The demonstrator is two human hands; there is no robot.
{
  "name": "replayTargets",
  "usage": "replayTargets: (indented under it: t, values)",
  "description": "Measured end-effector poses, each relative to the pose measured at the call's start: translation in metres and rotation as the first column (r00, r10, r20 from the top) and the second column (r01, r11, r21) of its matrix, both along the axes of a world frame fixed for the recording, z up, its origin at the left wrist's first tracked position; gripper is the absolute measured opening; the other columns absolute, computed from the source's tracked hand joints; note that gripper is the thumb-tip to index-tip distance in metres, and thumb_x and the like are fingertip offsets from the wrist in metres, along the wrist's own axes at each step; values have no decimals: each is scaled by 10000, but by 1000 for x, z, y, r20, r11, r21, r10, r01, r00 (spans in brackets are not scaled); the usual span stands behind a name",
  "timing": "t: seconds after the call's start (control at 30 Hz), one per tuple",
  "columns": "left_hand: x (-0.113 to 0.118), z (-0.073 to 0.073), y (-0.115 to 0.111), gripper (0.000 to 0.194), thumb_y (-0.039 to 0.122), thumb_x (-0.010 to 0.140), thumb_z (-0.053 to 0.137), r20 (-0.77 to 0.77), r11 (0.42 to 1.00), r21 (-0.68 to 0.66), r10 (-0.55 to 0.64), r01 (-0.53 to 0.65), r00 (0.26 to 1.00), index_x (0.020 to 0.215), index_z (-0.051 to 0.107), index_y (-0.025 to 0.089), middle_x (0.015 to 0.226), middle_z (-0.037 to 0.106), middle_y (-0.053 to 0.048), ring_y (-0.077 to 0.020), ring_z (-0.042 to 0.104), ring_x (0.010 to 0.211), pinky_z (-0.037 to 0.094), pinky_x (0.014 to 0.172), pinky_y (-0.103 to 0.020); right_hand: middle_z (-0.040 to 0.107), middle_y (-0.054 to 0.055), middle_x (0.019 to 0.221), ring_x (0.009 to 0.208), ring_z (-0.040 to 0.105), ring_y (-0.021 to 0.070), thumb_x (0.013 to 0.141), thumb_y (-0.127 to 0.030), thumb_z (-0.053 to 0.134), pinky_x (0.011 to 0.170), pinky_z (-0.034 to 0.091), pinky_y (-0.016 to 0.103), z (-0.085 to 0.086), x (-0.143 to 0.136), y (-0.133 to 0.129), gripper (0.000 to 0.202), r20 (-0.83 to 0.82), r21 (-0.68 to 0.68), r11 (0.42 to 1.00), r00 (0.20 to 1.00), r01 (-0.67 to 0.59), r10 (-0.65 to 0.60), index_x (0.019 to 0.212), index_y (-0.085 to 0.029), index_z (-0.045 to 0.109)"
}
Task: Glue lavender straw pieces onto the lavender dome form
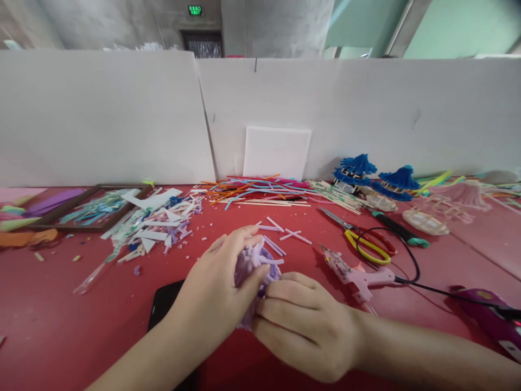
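Observation:
Between my two hands is a small lilac craft piece built from fuzzy pipe-cleaner strips (249,262). My left hand (220,277) wraps around its left side, with the thumb across its front. My right hand (301,320) has its fingers curled against the piece's lower right side; its fingertips are partly hidden. Just beyond the hands lie several short lilac strips (275,245) on the red table. A pink glue gun (354,271) rests to the right, near yellow-and-red-handled scissors (358,233). Partly under my left forearm is a black phone (165,301).
Colourful pipe cleaners (264,190) lie along the white partition (350,108). Blue-roofed models (394,182) and a pink one (459,198) stand at the back right. Scraps (163,220) and a brown frame (38,222) are left. A cable (431,293) crosses the right side.

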State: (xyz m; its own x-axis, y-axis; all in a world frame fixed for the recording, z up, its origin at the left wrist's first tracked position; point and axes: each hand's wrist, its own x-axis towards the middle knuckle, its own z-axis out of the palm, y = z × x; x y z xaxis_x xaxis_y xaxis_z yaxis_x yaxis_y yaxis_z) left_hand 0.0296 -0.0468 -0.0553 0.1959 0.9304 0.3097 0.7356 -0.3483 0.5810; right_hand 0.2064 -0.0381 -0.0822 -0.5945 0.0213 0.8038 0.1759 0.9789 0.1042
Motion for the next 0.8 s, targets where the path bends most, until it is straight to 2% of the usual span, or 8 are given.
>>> replayTargets:
  t: [0.3,0.5,0.63,0.8]
  values:
    - [2,-3,0,381,340,876,548,-31,999,53,7,-6,1000,1240,562,232,1265,696,-69,-319,647,1158,524,955,-555,739,63,789,759,648,182,926,-57,460,654,522,304,0,1,-2,263,-15,-56,998,1000,3,-4,866,-81,716]
    - [1,-3,-1,390,339,876,549,-41,998,65,11,-9,999,1250,552,226,1258,699,-70,-306,655,1147,539,944,-533,746,31,781,753,647,166,928,-89,497,678,513,297,-4,0,-1,243,-21,-23,999,999,42,-42,855,-118,727]
    - [0,-3,-2,395,335,876,554,-58,998,64,15,-12,998,1258,544,233,1259,697,-75,-302,658,1146,546,943,-516,751,21,808,823,651,161,927,-85,508,744,506,293,-4,0,-1,238,-23,13,999,998,50,-50,859,-119,733]
    - [2,-1,-4,378,344,897,510,-74,996,92,7,0,997,1249,555,214,1252,703,-87,-307,663,1146,503,1006,-560,758,-18,851,872,644,142,925,-99,545,829,482,294,-5,0,1,212,-20,42,997,997,71,-71,839,-147,732]
